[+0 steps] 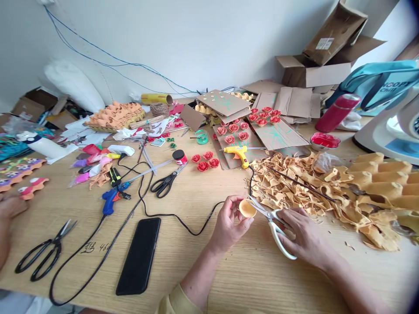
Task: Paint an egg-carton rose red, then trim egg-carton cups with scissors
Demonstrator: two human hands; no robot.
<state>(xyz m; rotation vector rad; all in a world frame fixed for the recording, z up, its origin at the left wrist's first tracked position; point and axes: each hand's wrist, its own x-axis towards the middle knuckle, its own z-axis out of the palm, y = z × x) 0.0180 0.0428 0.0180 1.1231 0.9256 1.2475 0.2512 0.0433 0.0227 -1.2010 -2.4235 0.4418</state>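
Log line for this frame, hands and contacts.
left hand: holding small carton cup | right hand: gripping white-handled scissors | scissors: blades at cup rim | nearby: scrap pile, yellow glue gun

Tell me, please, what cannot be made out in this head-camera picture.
All in the head view:
Some fingertips of the bare left hand: hidden behind the small round orange-yellow cup.
The cup's underside: turned away from the camera.
Another person's hand: its arm is cut off by the left edge.
Large rounded white object: cut off by the right edge.
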